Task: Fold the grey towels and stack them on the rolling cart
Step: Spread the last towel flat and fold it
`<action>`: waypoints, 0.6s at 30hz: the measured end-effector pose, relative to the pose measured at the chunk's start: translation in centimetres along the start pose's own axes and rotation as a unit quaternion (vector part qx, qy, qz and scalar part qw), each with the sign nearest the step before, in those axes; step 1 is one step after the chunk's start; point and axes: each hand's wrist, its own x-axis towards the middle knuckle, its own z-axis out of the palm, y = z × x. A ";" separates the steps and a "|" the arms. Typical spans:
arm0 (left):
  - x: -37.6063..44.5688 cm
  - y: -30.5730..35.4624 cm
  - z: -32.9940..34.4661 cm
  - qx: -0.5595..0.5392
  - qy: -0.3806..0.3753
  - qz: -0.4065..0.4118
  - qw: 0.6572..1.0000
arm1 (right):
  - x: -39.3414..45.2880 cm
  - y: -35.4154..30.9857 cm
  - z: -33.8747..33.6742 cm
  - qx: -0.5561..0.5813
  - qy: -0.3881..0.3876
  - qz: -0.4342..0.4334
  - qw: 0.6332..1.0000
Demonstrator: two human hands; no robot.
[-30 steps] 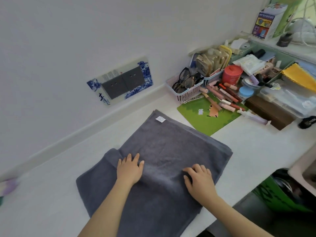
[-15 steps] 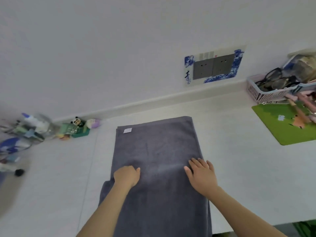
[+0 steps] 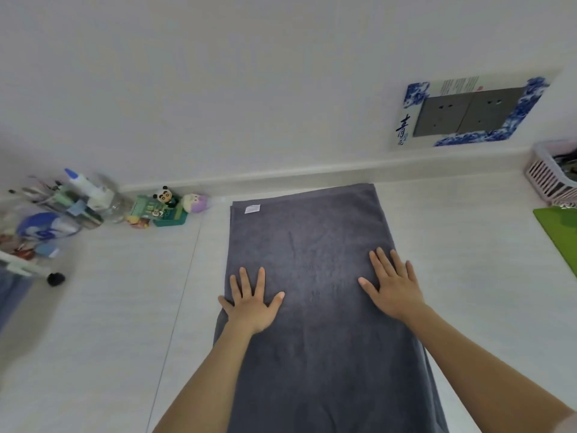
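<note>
We see the grey towel lying flat on the white counter, in the centre of the frame, its small label at the upper left corner. Our left hand and right hand both rest flat on it, fingers straight and spread. A panda figure stands at the left.

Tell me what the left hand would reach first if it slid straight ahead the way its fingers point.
The left hand lies flat on the grey towel. Sliding ahead it would probably cross bare towel to the white label near the far edge, then the wall.
</note>
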 end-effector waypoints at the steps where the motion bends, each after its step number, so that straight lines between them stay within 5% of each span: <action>1: 0.3 0.0 0.0 -0.003 0.010 -0.002 1.000 | 0.6 0.0 -0.2 -0.002 0.004 -0.002 1.000; 9: 1.2 -0.5 -0.4 -0.059 0.063 0.028 0.996 | 2.6 -0.8 -0.9 0.007 0.019 0.001 1.000; 13: -2.7 -2.4 1.6 -0.155 0.184 0.032 0.970 | -2.2 -0.7 0.2 0.098 0.088 0.045 0.990; 18: -8.0 -5.5 5.2 -0.250 0.192 -0.010 0.949 | -8.7 0.0 2.0 0.210 0.121 0.077 0.967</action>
